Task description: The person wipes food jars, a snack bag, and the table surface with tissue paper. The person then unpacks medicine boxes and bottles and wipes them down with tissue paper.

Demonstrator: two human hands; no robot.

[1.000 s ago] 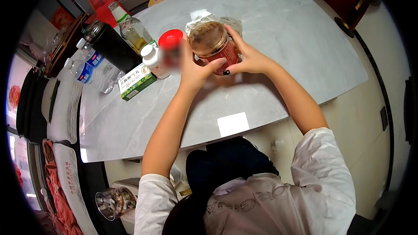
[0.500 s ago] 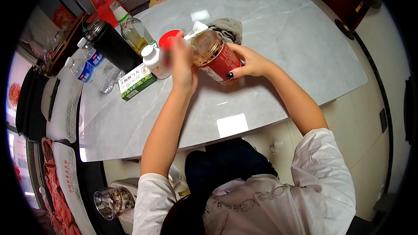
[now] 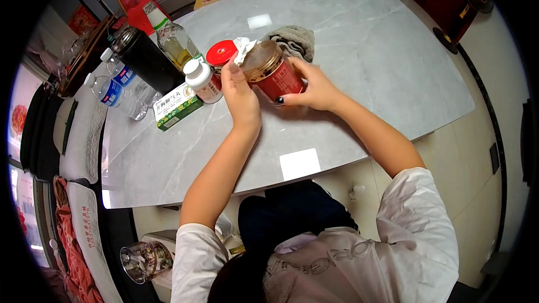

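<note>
My right hand (image 3: 312, 87) is wrapped round a red-labelled clear jar (image 3: 276, 76), which tilts to the left above the table. Between the thumb and fingers of my left hand (image 3: 241, 92) is a crumpled white tissue (image 3: 243, 49), held at the jar's left rim. A jar with a red lid (image 3: 221, 53) stands just left of the tissue. Beside it are a white pill bottle (image 3: 203, 81) and a green and white box (image 3: 177, 105). Behind the held jar lies a grey-brown cloth (image 3: 293, 41).
At the left of the grey table (image 3: 370, 67) are a black flask (image 3: 147, 59), a glass bottle of yellowish liquid (image 3: 173, 36) and two water bottles (image 3: 118, 98). A clear bin (image 3: 145, 262) stands below the table's left edge.
My left hand has come off the jar's side and now pinches the tissue at its rim. The jar has tilted leftward in my right hand, and the cloth behind it shows more.
</note>
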